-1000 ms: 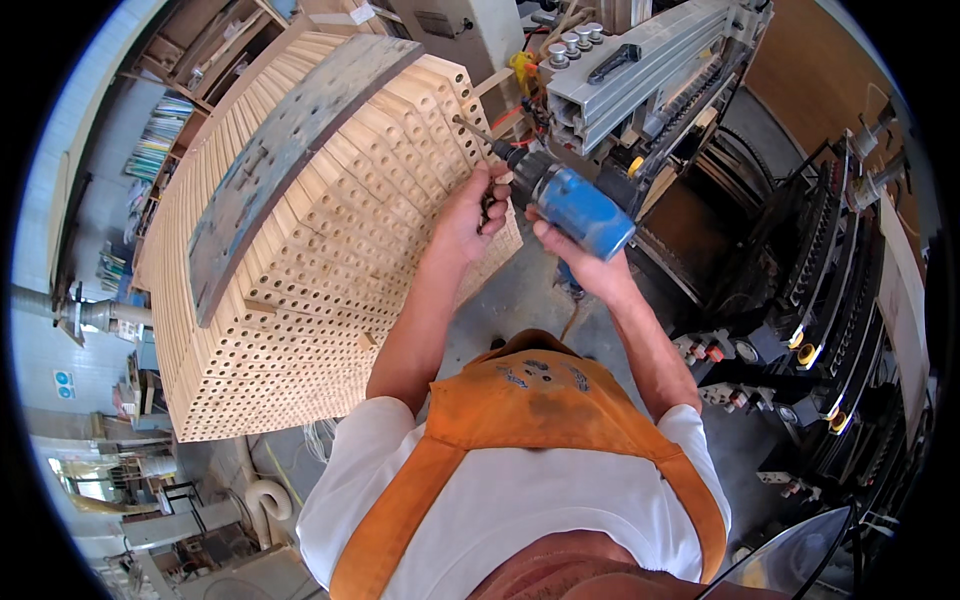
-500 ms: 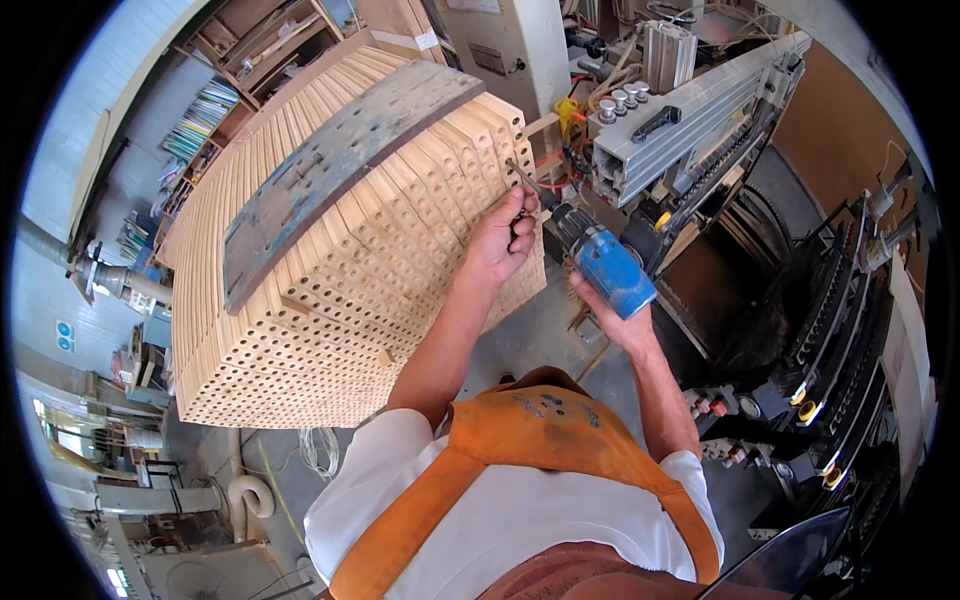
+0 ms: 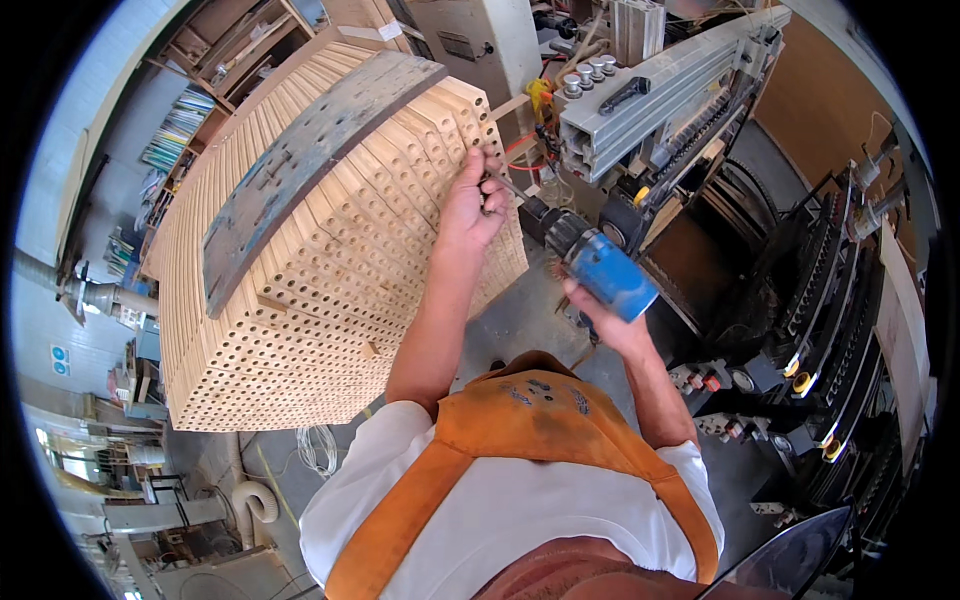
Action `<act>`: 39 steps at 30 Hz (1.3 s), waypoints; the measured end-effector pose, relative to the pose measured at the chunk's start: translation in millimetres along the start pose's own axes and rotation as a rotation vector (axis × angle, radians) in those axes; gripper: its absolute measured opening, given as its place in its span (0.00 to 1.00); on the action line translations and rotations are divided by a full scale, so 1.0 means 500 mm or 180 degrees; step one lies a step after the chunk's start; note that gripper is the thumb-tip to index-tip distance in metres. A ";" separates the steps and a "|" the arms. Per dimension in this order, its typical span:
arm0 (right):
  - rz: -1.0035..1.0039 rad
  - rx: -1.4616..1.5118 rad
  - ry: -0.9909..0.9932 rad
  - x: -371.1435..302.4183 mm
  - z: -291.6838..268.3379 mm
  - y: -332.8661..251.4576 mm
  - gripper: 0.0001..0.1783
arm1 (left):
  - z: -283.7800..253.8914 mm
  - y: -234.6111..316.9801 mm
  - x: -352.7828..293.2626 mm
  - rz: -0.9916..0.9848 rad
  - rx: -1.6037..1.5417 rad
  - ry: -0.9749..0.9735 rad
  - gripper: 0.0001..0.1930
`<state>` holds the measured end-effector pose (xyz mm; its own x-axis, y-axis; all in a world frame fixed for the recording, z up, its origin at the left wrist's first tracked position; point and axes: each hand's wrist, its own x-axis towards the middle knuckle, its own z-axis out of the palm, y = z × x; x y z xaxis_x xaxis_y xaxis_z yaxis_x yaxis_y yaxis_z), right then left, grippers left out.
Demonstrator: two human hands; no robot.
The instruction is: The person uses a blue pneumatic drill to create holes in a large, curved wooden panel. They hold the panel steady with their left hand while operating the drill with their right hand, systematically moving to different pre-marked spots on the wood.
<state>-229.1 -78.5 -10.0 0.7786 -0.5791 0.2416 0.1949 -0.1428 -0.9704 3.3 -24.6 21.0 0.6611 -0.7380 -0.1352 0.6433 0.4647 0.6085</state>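
Observation:
A blue power drill [image 3: 612, 274] with a black chuck is gripped in my right hand [image 3: 603, 316]. Its long, thin bit [image 3: 512, 187] points up and left toward the stack of pale wooden slats [image 3: 330, 290], whose facing ends are full of round holes. My left hand [image 3: 470, 200] is at the upper right edge of that stack, fingers curled in close to the bit's front end. Something small and dark shows between those fingers, too small to name. The bit's tip is hidden by the fingers.
A dark, worn board [image 3: 310, 165] lies across the stack's top. Small wooden pieces [image 3: 370, 349] stick out of its holed face. To the right stands a machine with an aluminium beam [image 3: 670, 95] and black chain tracks [image 3: 815, 330]. A coiled cable [image 3: 317, 452] lies on the floor.
The drill has drawn back to the right from the stack, where its bit met the upper right holes. My left hand has shifted slightly up along the stack's edge. The whole view has turned a little.

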 end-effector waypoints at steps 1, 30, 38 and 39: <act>0.0313 0.0477 -0.0060 -0.007 -0.010 -0.001 0.18 | -0.008 0.010 -0.010 -0.0053 0.0026 -0.0118 0.14; 0.0335 0.0941 0.0063 0.093 0.033 -0.010 0.11 | 0.024 0.039 -0.001 0.0084 0.0549 -0.0723 0.17; 0.0134 0.0213 0.0076 0.098 0.031 -0.024 0.12 | -0.022 -0.016 -0.053 -0.1009 0.1030 -0.0335 0.09; -0.0035 0.0211 0.0093 0.099 0.032 -0.018 0.12 | -0.037 -0.035 -0.055 -0.1209 0.0989 -0.0380 0.09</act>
<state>-182.9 -93.1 10.7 0.7587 -0.6010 0.2512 0.2431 -0.0965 -0.9652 -18.9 -3.6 -0.6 0.3421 -0.8861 -0.3128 0.6725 -0.0016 0.7401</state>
